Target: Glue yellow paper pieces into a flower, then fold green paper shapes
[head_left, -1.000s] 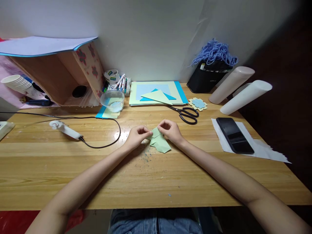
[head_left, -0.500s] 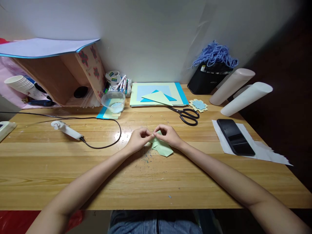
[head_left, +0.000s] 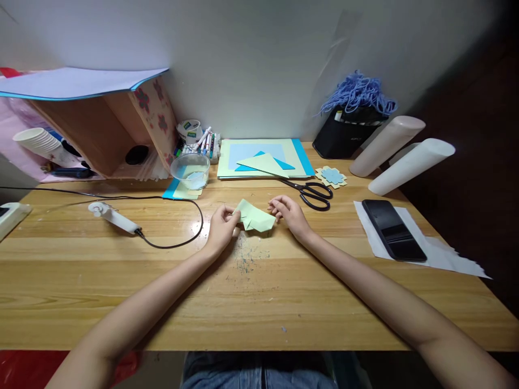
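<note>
A pale green piece of folded paper [head_left: 256, 216] with slits and angled edges is raised just above the wooden table. My left hand [head_left: 223, 227] pinches its left end between thumb and fingers. Close by the paper's right corner is my right hand [head_left: 291, 215], its fingers loosely bent and apart, with nothing visible in them. Black-handled scissors [head_left: 312, 193] lie beyond my right hand, their blades reaching under a pale green folded triangle [head_left: 263, 163].
Behind sit stacked paper sheets [head_left: 225, 156], a layered paper flower [head_left: 331, 176] and a clear plastic bowl [head_left: 190, 172]. A corded white glue gun [head_left: 115, 217] lies left. On the right are a black phone [head_left: 393, 229] and two white rolls [head_left: 411, 166].
The folded paper has turned and shifted up and left, now held by my left hand alone. My right hand has let go of it and moved right.
</note>
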A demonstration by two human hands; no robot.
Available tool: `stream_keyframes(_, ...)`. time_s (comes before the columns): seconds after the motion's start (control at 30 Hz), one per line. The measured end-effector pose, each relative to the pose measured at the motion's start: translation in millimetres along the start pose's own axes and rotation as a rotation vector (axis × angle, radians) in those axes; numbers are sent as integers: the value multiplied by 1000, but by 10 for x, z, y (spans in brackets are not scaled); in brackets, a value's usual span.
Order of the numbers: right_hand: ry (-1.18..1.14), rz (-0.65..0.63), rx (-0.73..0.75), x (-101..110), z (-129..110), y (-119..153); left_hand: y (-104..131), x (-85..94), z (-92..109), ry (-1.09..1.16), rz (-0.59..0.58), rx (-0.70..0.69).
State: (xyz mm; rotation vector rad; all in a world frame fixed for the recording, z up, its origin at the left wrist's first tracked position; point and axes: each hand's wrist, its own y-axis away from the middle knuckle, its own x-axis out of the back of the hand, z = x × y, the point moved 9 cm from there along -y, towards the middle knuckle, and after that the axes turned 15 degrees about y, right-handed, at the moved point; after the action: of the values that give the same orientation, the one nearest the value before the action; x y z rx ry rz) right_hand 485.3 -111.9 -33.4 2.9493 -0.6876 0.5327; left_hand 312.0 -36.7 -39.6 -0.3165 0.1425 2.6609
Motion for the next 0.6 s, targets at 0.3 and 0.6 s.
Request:
stream_keyframes(0.3,-129,-154,-47,-310,6,183,-4,77,-3,106,79,-4)
stream_keyframes(0.6,-136,-13,-23,-126,13,100,54,-195,-61,-66,-217,51)
